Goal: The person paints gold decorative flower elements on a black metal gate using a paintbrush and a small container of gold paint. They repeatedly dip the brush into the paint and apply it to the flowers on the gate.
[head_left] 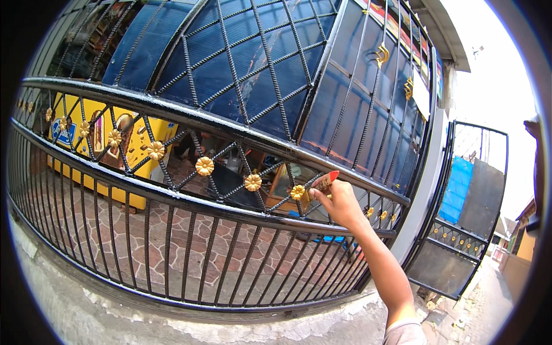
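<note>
My right hand (340, 202) reaches up from the lower right to a black iron fence (190, 201). Its fingers are closed on a small paintbrush (325, 180) with a red-tipped handle, which points up and to the right. The brush's lower end is at a gold flower ornament (297, 192) on the fence's lattice band; whether the bristles touch it I cannot tell. Further left along the same band sit more gold flowers, such as one flower (252, 183) and a bigger-looking flower (204, 166). My left hand is out of view.
Behind the bars are a yellow chest (98, 138) with pictures and a stone-patterned floor (190, 241). Dark blue sheeting (241, 63) backs the upper grille. A black gate (460, 218) stands at the right beside a lane, and a concrete ledge (144, 322) runs below the fence.
</note>
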Motion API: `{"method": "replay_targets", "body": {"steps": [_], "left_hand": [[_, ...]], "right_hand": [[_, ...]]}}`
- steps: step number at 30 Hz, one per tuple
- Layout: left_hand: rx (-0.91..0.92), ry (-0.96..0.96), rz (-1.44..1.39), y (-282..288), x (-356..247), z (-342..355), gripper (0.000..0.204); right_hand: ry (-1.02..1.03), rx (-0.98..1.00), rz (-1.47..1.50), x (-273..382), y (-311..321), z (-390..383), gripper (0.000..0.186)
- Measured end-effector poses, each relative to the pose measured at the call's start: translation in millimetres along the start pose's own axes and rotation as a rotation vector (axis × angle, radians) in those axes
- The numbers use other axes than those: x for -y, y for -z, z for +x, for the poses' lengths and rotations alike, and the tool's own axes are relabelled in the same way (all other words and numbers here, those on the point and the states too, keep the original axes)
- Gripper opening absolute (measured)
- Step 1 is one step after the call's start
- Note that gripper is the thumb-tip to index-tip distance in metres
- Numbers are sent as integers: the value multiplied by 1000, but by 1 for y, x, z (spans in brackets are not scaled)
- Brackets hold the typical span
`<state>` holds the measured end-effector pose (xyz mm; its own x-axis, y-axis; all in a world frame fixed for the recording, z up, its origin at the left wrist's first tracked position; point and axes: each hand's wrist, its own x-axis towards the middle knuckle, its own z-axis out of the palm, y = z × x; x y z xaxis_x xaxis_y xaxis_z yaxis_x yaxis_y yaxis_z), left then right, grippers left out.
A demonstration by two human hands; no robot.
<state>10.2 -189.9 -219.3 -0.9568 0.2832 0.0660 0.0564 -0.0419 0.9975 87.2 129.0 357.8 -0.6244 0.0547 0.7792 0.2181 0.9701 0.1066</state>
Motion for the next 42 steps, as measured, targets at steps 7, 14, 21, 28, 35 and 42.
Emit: {"method": "replay_targets", "body": {"steps": [7,14,21,28,35,42], "left_hand": [[-13,-52,-51,-1,2,-1,77],[-18,19,-60,1,-12,-2,80],[11,-33,23,-3,3,3,81],[2,-47,-11,-3,18,2,83],[-8,-33,32,-7,31,5,84],[6,-62,73,-6,29,4,82]], "right_hand": [[3,-91,158,0,-9,1,26],[4,-213,126,-2,-13,2,21],[-20,-126,72,-5,-20,-4,28],[21,-70,120,4,-26,-8,20],[-8,-211,163,1,-30,-6,21],[-107,-303,246,-8,-22,-7,25]]}}
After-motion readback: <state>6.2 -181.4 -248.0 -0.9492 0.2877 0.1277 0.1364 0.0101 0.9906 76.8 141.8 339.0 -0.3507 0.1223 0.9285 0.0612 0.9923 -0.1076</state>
